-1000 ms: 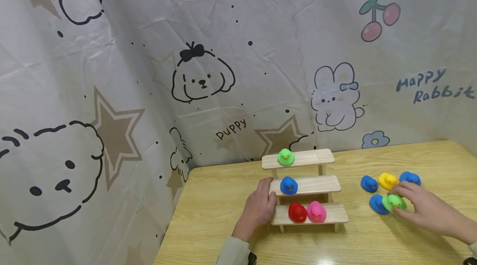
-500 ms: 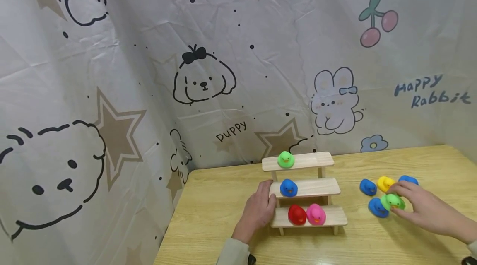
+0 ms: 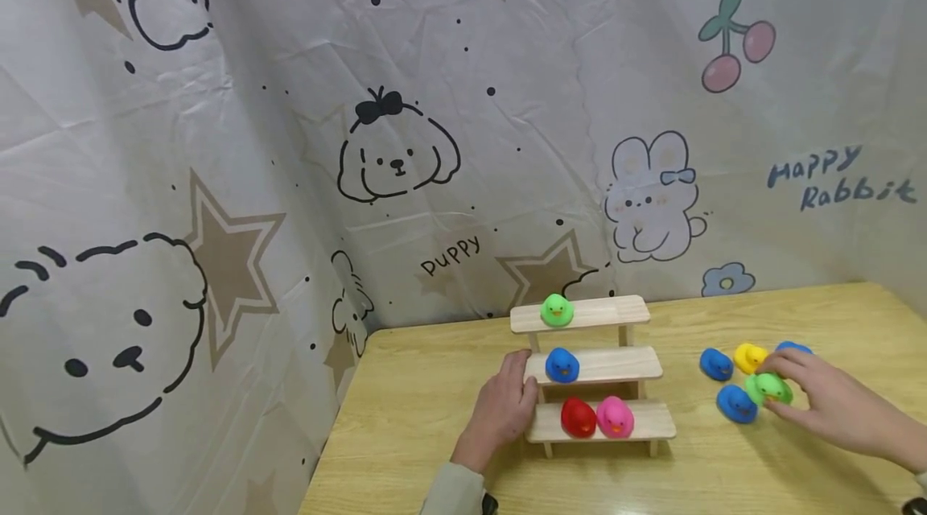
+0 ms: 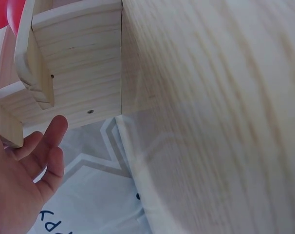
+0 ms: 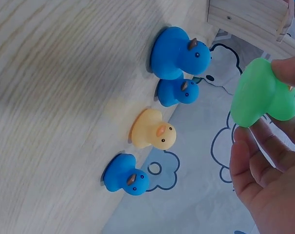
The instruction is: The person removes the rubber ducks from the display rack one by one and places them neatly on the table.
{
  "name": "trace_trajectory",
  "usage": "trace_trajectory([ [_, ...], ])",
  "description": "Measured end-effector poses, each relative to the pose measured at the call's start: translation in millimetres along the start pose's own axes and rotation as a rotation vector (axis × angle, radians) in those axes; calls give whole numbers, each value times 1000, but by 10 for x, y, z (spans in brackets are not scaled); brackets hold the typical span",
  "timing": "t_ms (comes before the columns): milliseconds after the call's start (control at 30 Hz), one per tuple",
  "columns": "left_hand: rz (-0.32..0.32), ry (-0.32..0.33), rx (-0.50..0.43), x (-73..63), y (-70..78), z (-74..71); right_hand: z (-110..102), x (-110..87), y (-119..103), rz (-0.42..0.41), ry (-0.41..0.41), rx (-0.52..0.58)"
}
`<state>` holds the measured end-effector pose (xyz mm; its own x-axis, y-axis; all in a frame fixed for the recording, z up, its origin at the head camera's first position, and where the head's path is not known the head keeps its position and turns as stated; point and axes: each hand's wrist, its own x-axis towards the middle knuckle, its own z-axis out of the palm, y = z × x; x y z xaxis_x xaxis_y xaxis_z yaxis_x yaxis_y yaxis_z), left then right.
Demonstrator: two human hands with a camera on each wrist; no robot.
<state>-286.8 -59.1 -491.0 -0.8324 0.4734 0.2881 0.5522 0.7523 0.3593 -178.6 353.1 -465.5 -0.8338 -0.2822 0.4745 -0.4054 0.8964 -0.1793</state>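
My right hand pinches a green rubber duck between thumb and fingers, off the table in the right wrist view. A blue rubber duck sits just left of it. My left hand holds the left end of a three-tier wooden shelf at the middle tier; its fingers reach under the plank, the thumb partly hidden. On the shelf sit a green duck on top, a blue duck in the middle, and a red duck beside a pink duck at the bottom.
Behind the right hand stand a blue duck, a yellow duck and another blue duck, partly covered in the head view. The wooden table ends at a printed curtain at the back and left.
The green duck in my right hand has shifted slightly right, away from the blue duck beside it. My left hand stays on the shelf. The head view has tilted up a little.
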Motion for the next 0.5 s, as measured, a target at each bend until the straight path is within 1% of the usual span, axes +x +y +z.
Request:
trace_trajectory([
  [133,8,7,-3,-6,12,12,-24,-36,10,36,-8,-24],
  [267,6,8,-6,-5,11,25,-59,-62,20,74,-30,-19],
  [500,7,19,-3,1,-2,36,-89,-78,63,89,-37,9],
])
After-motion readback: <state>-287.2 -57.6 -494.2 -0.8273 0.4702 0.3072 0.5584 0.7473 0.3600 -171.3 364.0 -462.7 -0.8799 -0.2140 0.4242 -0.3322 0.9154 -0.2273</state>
